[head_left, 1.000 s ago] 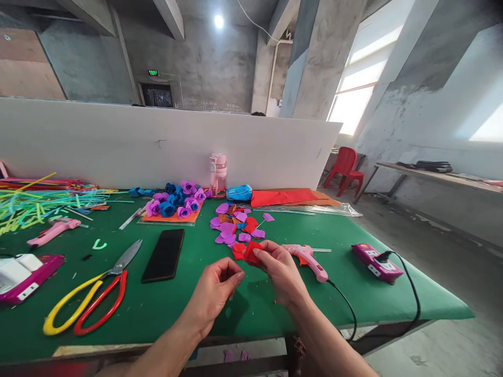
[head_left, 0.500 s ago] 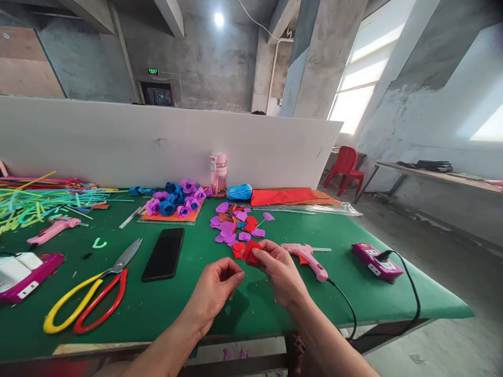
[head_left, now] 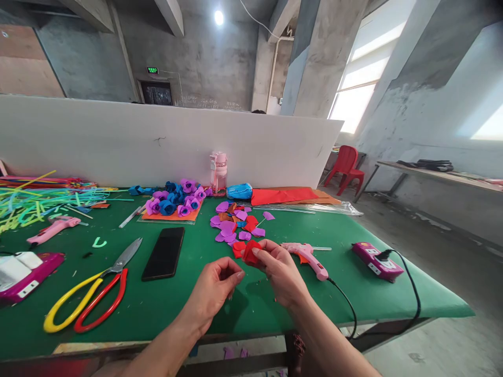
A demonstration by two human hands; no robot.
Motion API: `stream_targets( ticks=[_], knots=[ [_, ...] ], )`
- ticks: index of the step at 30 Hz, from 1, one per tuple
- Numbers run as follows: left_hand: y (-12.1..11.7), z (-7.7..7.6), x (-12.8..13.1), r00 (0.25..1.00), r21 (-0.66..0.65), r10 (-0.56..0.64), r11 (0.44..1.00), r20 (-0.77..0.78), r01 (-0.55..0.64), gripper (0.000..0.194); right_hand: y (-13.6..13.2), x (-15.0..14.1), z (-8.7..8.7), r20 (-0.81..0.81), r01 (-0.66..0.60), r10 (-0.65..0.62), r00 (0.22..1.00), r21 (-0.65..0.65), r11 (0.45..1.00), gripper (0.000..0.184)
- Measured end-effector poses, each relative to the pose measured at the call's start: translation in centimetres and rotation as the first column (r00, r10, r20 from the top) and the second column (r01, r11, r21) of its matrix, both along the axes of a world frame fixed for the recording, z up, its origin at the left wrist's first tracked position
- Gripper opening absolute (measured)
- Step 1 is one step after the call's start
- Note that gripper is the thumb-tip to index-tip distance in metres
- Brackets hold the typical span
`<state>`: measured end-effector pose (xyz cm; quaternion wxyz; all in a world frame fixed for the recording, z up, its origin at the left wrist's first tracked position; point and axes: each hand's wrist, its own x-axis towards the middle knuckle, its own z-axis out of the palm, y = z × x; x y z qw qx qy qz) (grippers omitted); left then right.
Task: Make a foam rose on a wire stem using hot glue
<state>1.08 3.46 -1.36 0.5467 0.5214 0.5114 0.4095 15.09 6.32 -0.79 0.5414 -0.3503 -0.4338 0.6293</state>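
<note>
My right hand [head_left: 280, 271] pinches a small red foam flower piece [head_left: 249, 253] just above the green table [head_left: 165, 309]. My left hand [head_left: 213, 294] hovers close beside it, fingers curled with thumb and forefinger nearly together and nothing visible in them. A pile of purple and red foam petals [head_left: 234, 225] lies just beyond the hands. A pink glue gun [head_left: 308, 257] rests on the table right of my right hand, its black cord running off the front edge.
Large yellow-and-red scissors [head_left: 88, 294] and a black phone [head_left: 164, 253] lie to the left. Finished purple and blue foam roses [head_left: 176, 200] sit on an orange sheet. A pink power strip [head_left: 376, 262] is at right, another pink glue gun [head_left: 50, 230] and coloured sticks [head_left: 35, 201] at far left.
</note>
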Motion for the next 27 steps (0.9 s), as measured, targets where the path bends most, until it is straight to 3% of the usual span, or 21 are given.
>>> stream_targets(
  ticks=[15,27],
  knots=[
    [0.1,-0.38,0.08,0.999,-0.009,0.019,1.0,0.027,-0.018,0.02,-0.08,0.1,-0.48,-0.021,-0.037,0.037,0.999,0.003,0.999,0.022],
    [0.29,-0.76,0.06,0.996,-0.007,0.036,0.999,0.076,-0.036,0.02,0.09,0.08,-0.84,-0.053,-0.071,0.066,0.996,-0.102,0.992,0.018]
  ],
)
